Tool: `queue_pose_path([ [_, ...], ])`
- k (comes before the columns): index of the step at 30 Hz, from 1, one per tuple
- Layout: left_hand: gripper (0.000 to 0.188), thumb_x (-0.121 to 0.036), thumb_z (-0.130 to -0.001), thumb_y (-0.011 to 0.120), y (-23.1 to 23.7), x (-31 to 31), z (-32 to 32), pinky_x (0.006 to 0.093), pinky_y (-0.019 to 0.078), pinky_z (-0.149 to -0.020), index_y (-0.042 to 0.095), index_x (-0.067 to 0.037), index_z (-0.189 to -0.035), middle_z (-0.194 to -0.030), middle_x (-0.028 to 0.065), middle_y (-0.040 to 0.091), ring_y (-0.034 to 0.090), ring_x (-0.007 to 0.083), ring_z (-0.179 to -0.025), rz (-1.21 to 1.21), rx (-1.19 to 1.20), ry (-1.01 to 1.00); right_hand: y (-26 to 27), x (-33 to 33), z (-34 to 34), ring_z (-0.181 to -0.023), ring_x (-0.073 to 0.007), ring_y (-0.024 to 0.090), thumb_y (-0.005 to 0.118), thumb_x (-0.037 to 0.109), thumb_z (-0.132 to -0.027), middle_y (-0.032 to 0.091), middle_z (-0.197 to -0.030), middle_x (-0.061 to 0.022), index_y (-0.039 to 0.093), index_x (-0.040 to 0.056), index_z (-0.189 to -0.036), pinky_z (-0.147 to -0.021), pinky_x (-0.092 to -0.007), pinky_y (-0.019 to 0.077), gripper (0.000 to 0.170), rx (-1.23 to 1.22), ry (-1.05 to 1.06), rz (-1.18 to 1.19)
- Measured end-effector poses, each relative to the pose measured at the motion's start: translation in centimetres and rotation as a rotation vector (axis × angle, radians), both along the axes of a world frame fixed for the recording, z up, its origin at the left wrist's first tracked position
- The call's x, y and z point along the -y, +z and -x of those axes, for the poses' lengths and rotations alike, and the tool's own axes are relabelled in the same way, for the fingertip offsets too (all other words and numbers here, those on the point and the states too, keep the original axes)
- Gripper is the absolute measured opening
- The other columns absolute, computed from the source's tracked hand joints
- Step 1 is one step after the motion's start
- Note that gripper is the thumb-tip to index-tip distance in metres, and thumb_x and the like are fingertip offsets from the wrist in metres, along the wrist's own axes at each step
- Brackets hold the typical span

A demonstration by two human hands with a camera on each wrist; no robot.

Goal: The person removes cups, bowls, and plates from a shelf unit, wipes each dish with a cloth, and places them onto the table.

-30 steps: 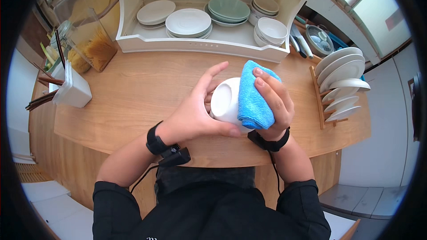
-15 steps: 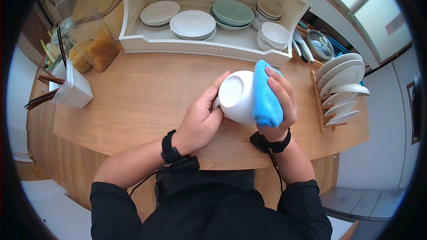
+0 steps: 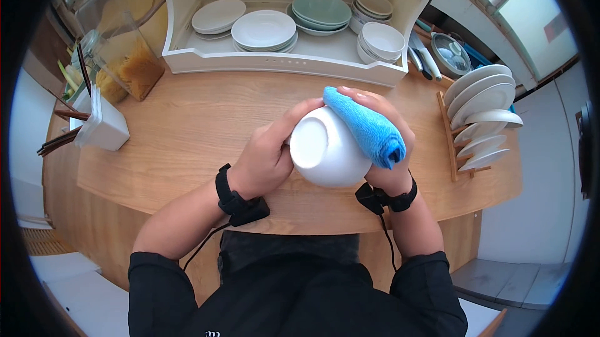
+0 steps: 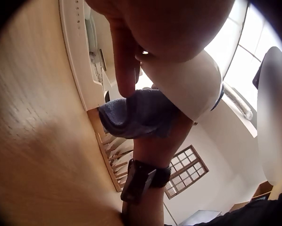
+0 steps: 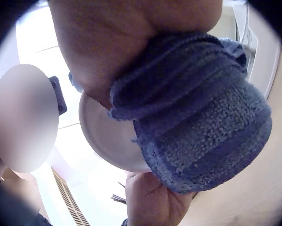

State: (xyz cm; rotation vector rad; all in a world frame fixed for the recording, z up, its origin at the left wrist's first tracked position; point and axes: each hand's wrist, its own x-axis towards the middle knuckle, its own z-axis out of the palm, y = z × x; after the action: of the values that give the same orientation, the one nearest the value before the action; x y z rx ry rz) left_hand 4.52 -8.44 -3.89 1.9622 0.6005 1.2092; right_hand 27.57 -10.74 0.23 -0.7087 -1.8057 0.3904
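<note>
A white cup (image 3: 337, 156) is held on its side over the table, its round foot towards the upper left. My left hand (image 3: 259, 159) grips it at the handle side, and the fingers largely hide the handle. On the opposite side, my right hand (image 3: 390, 178) holds a folded blue cloth (image 3: 369, 128) against the cup's outer wall. In the right wrist view the bunched cloth (image 5: 202, 136) overlaps the cup's rim (image 5: 91, 136). The left wrist view has the cup wall (image 4: 188, 84) beneath my left palm, with the cloth (image 4: 136, 113) beyond.
Behind the hands, a white shelf (image 3: 281, 65) holds stacked plates and bowls. A wooden rack (image 3: 449, 143) with upright plates stands at the right, near knives (image 3: 425, 59) and a lidded pot (image 3: 450, 56). At the left are a white chopstick holder (image 3: 106, 124) and a clear pasta container (image 3: 140, 68).
My left hand has gone from spread beside the cup to gripping its handle side. The cup has shifted and turned, and my right hand and cloth have tilted across its upper right side.
</note>
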Motion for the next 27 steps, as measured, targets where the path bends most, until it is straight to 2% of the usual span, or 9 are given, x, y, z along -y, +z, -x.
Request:
queue_pose_path([
  [4, 0.062, 0.010, -0.100, 0.056, 0.3, -0.3, 0.0, 0.0399, 0.0600, -0.097, 0.053, -0.010, -0.158, -0.132, 0.0228, 0.074, 0.076, 0.0346, -0.115, 0.020, -0.029, -0.015, -0.3, 0.0, 0.0, -0.130, -0.0359, 0.070, 0.085, 0.002, -0.083, 0.071, -0.140, -0.0227, 0.068, 0.0021, -0.140, -0.110, -0.0429, 0.0558, 0.059, -0.002, 0.002, 0.009],
  [7, 0.057, 0.007, -0.099, 0.064, 0.3, -0.8, -0.2, 0.0390, 0.0613, -0.093, 0.059, -0.009, -0.153, -0.122, 0.0202, 0.078, 0.078, 0.0319, -0.108, -0.182, -0.017, 0.100, -0.9, 0.0, 0.1, -0.131, -0.0362, 0.070, 0.086, 0.000, -0.082, 0.070, -0.141, -0.0232, 0.066, 0.0023, -0.142, -0.110, -0.0441, 0.0558, 0.063, -0.073, 0.026, -0.061],
  [10, 0.046, 0.005, -0.096, 0.070, -0.1, -1.0, 0.5, 0.0375, 0.0624, -0.087, 0.070, -0.007, -0.141, -0.111, 0.0165, 0.080, 0.079, 0.0297, -0.098, 0.118, 0.005, 0.127, -1.9, 0.0, 0.3, -0.132, -0.0363, 0.069, 0.088, 0.000, -0.081, 0.070, -0.142, -0.0236, 0.064, 0.0018, -0.143, -0.111, -0.0449, 0.0556, 0.067, -0.135, 0.049, -0.073],
  [12, 0.035, 0.003, -0.094, 0.073, -0.3, -1.8, 0.8, 0.0368, 0.0616, -0.078, 0.077, -0.006, -0.127, -0.101, 0.0150, 0.080, 0.078, 0.0295, -0.088, -0.177, -0.071, 0.144, -1.9, -0.2, 0.2, -0.132, -0.0361, 0.069, 0.089, 0.002, -0.081, 0.070, -0.142, -0.0235, 0.064, 0.0014, -0.143, -0.111, -0.0448, 0.0556, 0.067, -0.106, 0.063, -0.071],
  [14, 0.031, 0.002, -0.093, 0.074, -0.3, -2.1, 1.2, 0.0369, 0.0607, -0.075, 0.079, -0.006, -0.123, -0.099, 0.0158, 0.079, 0.077, 0.0309, -0.085, -0.183, -0.098, 0.117, -1.5, -0.3, 0.0, -0.132, -0.0360, 0.069, 0.090, 0.004, -0.080, 0.070, -0.142, -0.0233, 0.065, 0.0011, -0.142, -0.111, -0.0448, 0.0556, 0.067, -0.073, 0.081, -0.062],
  [17, 0.025, 0.001, -0.091, 0.076, -0.3, -2.3, 1.4, 0.0371, 0.0591, -0.072, 0.080, -0.005, -0.115, -0.094, 0.0167, 0.077, 0.075, 0.0327, -0.081, -0.174, -0.105, 0.049, -0.8, -0.4, -0.6, -0.130, -0.0355, 0.070, 0.091, 0.006, -0.078, 0.071, -0.141, -0.0225, 0.067, 0.0014, -0.141, -0.111, -0.0449, 0.0556, 0.067, -0.082, 0.156, 0.056],
  [19, 0.022, 0.000, -0.091, 0.077, -0.3, -2.2, 1.3, 0.0372, 0.0585, -0.071, 0.080, -0.004, -0.112, -0.091, 0.0169, 0.076, 0.074, 0.0331, -0.080, -0.164, -0.089, 0.004, -1.1, -0.6, -1.2, -0.127, -0.0330, 0.072, 0.090, 0.005, -0.075, 0.074, -0.138, -0.0195, 0.071, 0.0013, -0.137, -0.110, -0.0435, 0.0557, 0.065, -0.123, 0.390, 0.384],
  [21, 0.018, -0.003, -0.090, 0.078, -0.3, -1.8, 1.1, 0.0370, 0.0585, -0.071, 0.079, -0.003, -0.108, -0.090, 0.0162, 0.075, 0.075, 0.0338, -0.081, -0.150, -0.094, -0.081, -1.0, -0.9, -0.5, -0.125, -0.0287, 0.073, 0.088, 0.004, -0.077, 0.077, -0.134, -0.0159, 0.074, 0.0030, -0.135, -0.108, -0.0403, 0.0563, 0.059, -0.001, 0.467, 0.315],
  [27, 0.017, -0.005, -0.092, 0.078, -0.1, -1.9, 0.3, 0.0346, 0.0556, -0.067, 0.076, 0.000, -0.109, -0.087, 0.0163, 0.073, 0.069, 0.0268, -0.072, -0.015, -0.103, 0.016, -2.5, 0.1, 0.7, -0.124, -0.0275, 0.074, 0.086, 0.003, -0.087, 0.076, -0.135, -0.0157, 0.073, 0.0029, -0.136, -0.107, -0.0388, 0.0572, 0.051, -0.073, 0.200, 0.239],
])
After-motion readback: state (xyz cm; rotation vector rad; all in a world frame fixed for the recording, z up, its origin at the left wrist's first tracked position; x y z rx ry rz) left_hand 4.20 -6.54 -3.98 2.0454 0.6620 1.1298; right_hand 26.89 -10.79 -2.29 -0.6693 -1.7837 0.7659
